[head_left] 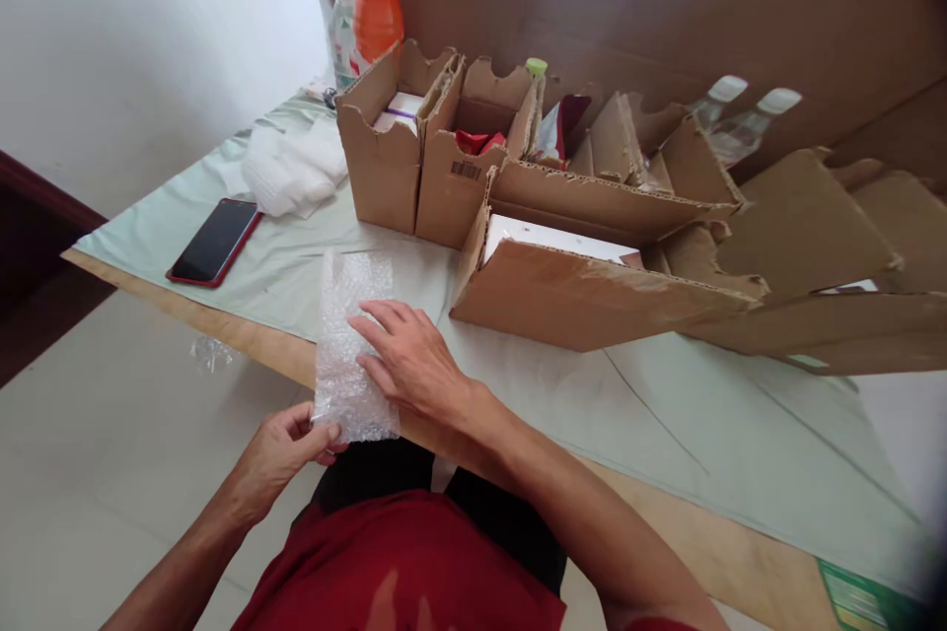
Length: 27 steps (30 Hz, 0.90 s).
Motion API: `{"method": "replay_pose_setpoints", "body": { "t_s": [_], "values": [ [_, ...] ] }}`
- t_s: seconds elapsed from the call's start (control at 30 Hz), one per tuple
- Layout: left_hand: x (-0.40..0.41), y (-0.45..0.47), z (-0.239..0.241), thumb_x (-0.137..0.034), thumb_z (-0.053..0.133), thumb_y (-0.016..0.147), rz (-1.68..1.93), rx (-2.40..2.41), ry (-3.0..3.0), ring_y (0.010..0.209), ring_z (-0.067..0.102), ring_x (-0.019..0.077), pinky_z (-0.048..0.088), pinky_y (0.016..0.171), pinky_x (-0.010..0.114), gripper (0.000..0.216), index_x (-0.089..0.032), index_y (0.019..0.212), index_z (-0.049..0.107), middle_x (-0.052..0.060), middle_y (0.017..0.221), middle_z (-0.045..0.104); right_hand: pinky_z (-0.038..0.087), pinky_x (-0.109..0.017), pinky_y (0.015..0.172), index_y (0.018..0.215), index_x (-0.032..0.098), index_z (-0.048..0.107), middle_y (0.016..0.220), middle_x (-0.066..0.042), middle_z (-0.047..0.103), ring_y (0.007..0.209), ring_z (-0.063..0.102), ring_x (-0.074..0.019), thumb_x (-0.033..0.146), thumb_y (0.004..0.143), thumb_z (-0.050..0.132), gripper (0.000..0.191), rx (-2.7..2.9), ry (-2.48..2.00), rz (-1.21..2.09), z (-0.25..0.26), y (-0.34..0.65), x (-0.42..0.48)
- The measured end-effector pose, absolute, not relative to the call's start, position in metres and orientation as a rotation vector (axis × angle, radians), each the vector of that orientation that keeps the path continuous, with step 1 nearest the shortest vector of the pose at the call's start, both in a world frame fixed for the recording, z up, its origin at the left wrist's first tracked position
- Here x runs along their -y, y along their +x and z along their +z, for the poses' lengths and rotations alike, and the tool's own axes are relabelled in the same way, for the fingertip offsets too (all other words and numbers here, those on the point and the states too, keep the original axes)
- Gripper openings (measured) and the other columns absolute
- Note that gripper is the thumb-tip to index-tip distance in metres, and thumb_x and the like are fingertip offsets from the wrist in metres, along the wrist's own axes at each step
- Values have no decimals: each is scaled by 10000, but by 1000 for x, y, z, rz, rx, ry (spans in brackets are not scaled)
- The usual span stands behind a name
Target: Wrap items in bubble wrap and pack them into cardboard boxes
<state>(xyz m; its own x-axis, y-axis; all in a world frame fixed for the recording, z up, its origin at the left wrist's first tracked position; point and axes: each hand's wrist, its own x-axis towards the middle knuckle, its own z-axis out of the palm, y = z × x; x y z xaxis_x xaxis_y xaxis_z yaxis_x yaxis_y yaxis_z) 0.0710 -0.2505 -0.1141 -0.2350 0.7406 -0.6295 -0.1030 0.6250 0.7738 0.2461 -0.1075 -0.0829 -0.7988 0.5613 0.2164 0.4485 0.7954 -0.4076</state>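
A clear bubble wrap bag (344, 335) lies across the front edge of the table, its near end jutting out over my lap. My left hand (288, 449) pinches the bag's near left corner between thumb and fingers. Over the right side of the bag rests my right hand (410, 355), fingers spread and touching the film without gripping it. Whether anything is inside the bag, I cannot tell.
A phone in a red case (214, 242) and crumpled white packing foam (292, 168) lie to the left. Cardboard boxes (533, 286) with goods inside stand along the back and right. Behind them are an orange bottle (377, 5) and clear bottles (759, 123).
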Motion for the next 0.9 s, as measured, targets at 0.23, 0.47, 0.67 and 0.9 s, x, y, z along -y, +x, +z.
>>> {"method": "replay_pose_setpoints", "body": {
  "t_s": [0.23, 0.47, 0.67, 0.9],
  "values": [
    [257, 49, -125, -656, 714, 765, 1003, -1840, 777, 712, 680, 223, 580, 683, 329, 451, -207, 806, 722, 45, 761, 725, 459, -542, 1063, 1346, 91, 579, 1518, -271, 534, 1400, 495, -380, 401, 989, 670, 481, 2752, -928, 337, -117, 224, 103],
    [183, 26, -104, -276, 514, 982, 1062, -2011, 2106, 1225, 675, 281, 517, 1080, 436, 259, -218, 1132, 717, 118, 1279, 733, 406, -575, 1126, 1444, 91, 533, 1571, -273, 497, 1471, 441, -386, 430, 1010, 623, 559, 2726, -930, 340, -128, 229, 109],
    [104, 23, -133, -345, 359, 1048, 359, -1768, 2476, 1575, 337, 329, 260, 1282, 531, 557, -73, 1516, 489, 215, 1647, 422, 401, -571, 1137, 1446, 72, 545, 1554, -266, 525, 1456, 460, -372, 412, 1018, 603, 549, 2723, -960, 336, -127, 234, 105],
    [107, 19, -143, -568, 402, 1029, 258, -1704, 2500, 1617, 204, 358, 94, 1302, 544, 748, -86, 1597, 341, 228, 1708, 293, 390, -568, 1158, 1456, 190, 542, 1605, -204, 480, 1463, 452, -357, 507, 932, 703, 633, 2735, -697, 673, -91, 295, 140]
  ]
}}
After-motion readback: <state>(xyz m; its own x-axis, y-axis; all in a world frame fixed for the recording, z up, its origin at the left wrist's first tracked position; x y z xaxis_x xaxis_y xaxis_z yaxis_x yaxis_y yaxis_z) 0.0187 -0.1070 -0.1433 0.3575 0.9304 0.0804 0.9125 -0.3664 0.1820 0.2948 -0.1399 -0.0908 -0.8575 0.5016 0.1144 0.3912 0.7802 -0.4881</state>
